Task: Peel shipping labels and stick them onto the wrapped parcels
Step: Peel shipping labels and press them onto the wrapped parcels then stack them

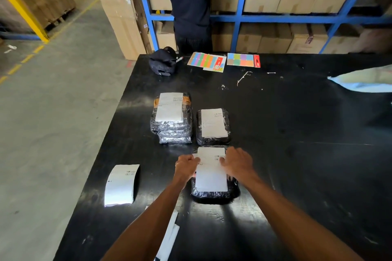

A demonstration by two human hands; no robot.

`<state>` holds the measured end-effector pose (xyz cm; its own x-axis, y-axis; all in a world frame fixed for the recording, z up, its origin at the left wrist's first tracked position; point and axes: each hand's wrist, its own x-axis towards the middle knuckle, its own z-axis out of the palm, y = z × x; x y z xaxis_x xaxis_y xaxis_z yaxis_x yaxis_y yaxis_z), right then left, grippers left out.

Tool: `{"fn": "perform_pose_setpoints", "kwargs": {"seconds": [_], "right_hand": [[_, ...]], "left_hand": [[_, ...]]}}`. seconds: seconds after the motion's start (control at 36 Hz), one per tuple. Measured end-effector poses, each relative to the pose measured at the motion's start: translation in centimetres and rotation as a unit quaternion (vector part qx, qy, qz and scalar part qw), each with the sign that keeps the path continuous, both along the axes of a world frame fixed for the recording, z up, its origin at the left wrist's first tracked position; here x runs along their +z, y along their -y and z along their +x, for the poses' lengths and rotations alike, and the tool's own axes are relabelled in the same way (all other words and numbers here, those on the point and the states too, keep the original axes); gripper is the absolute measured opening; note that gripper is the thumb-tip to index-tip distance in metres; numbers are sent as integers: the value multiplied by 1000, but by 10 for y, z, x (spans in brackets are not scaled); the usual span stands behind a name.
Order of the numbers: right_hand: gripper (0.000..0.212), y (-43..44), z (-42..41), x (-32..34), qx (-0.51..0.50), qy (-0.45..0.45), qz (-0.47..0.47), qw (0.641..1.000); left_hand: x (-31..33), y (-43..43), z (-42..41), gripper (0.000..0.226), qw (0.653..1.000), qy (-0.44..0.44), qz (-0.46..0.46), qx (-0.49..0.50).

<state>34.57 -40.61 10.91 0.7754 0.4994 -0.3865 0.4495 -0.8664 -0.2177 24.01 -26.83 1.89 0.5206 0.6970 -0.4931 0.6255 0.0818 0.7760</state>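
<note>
Barcoded shipping label (211,174), print illegible, on black wrapped parcel (214,194), left hand (186,166) pinching its edge, right hand (237,163) pressing flat-fingered

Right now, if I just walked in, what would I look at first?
Probably the left hand and right hand, holding a white label on a shiny wrapped parcel at the near middle of the black table. Just beyond sit a stack of labelled parcels and a single labelled parcel beside it. Bright colourful sticker sheets lie at the table's far edge.
</note>
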Motion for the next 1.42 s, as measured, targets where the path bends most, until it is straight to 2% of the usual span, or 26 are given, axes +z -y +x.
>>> {"fn": "perform_pose_setpoints", "kwargs": {"seconds": [0.06, 0.11, 0.19, 0.31, 0.42, 0.56, 0.67, 0.78, 0.83, 0.97, 1.11, 1.22, 1.42], "right_hand": [[37, -4, -4, 3, 24, 30, -5, 999], [41, -8, -9, -1, 56, 42, 37, 997], [58, -13, -15, -18, 154, 7, 90, 984], [63, -15, -20, -50, 225, -56, 31, 972], [89, -6, -24, -81, 253, -4, 21, 967], [93, -5, -23, -88, 243, -6, 43, 969], [90, -4, -23, -95, 237, 15, 49, 970], [91, -3, -26, -102, 236, 47, 51, 969], [83, -2, -27, -103, 241, 60, 50, 967], [73, 1, -26, -105, 251, 81, 56, 963], [60, 6, -26, -112, 275, 90, 65, 955], [57, 18, -26, -117, 306, 118, 75, 942], [66, 28, -37, -113, 209, 108, 70, 970]], "left_hand": [[0, -1, 0, 25, 1000, 1, -8, -4], [0, -2, -2, 27, 1000, 9, -27, -5], [9, 1, -5, 21, 995, 44, -86, -6], [19, 1, -8, 23, 988, 66, -138, -5], [31, -2, -21, 27, 984, 64, -159, -56], [28, -3, -52, 31, 977, 57, -170, -113], [20, 1, -79, 30, 963, 28, -227, -143], [24, 1, -106, 22, 933, -51, -291, -206], [27, -3, -116, 23, 922, -93, -301, -227], [33, -12, -130, 21, 903, -147, -296, -275], [38, -26, -139, 33, 920, -159, -265, -241], [40, -38, -147, 21, 923, -199, -222, -245], [42, -43, -145, 13, 917, -280, -162, -234]]}}
